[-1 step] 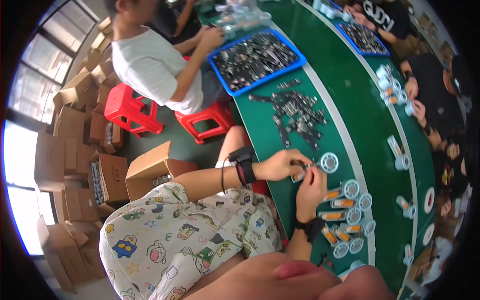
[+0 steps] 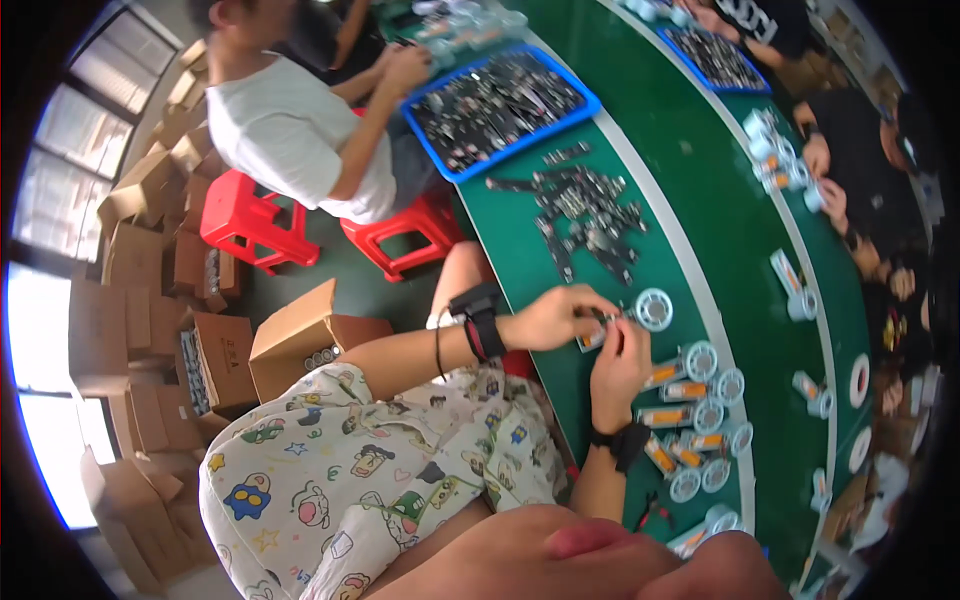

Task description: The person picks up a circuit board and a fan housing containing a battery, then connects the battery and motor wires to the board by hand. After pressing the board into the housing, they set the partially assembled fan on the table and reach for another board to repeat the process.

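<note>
My left hand (image 2: 562, 318) and my right hand (image 2: 620, 368) meet over a light-blue handheld device with a round, spoked head (image 2: 654, 310). Fingers of both hands are closed at its handle, where a bit of orange and white shows. A small dark piece seems to be between the fingertips, too hidden to name. Beside my right hand lie several similar light-blue devices (image 2: 708, 414) with orange cells in their opened handles. Farther up the table is a loose pile of small black parts (image 2: 590, 215) with shiny bits.
A blue tray (image 2: 597, 104) full of black parts stands beyond the pile. Red-and-black hand tool (image 2: 655, 512) lies near my right forearm. A co-worker in a white shirt (image 2: 290, 130) sits at the left, near red stools (image 2: 240, 215). Cardboard boxes (image 2: 300, 335) stand on the floor.
The whole view has shifted slightly, so the table things sit a little higher and farther left. My hands stay together at the same device, their fingers only slightly moved.
</note>
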### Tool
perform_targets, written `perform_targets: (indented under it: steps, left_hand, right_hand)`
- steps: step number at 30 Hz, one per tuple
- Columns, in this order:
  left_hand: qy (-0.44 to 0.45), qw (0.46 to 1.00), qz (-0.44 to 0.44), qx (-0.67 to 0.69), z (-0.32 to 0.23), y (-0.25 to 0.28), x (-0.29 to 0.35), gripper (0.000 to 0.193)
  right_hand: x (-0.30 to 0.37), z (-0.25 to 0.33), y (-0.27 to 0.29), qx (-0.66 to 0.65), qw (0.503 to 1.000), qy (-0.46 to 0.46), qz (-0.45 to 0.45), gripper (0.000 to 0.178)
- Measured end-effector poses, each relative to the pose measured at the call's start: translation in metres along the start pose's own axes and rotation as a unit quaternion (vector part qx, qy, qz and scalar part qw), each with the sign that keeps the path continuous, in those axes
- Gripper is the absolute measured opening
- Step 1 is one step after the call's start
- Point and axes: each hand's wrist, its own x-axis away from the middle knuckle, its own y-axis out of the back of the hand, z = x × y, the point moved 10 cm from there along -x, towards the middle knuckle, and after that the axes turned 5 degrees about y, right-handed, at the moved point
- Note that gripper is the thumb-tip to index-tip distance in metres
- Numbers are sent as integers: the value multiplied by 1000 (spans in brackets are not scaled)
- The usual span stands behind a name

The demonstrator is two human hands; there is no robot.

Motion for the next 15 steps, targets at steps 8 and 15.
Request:
perform_targets:
  steps: [8, 15]
  left_hand:
    - [93, 978, 13, 187, 4, 5, 16, 33]
    - [152, 973, 43, 170, 12, 2, 27, 33]
  right_hand:
    - [3, 10, -5, -18, 1000, 15, -12, 10]
    - [10, 20, -3, 17, 998, 52, -4, 12]
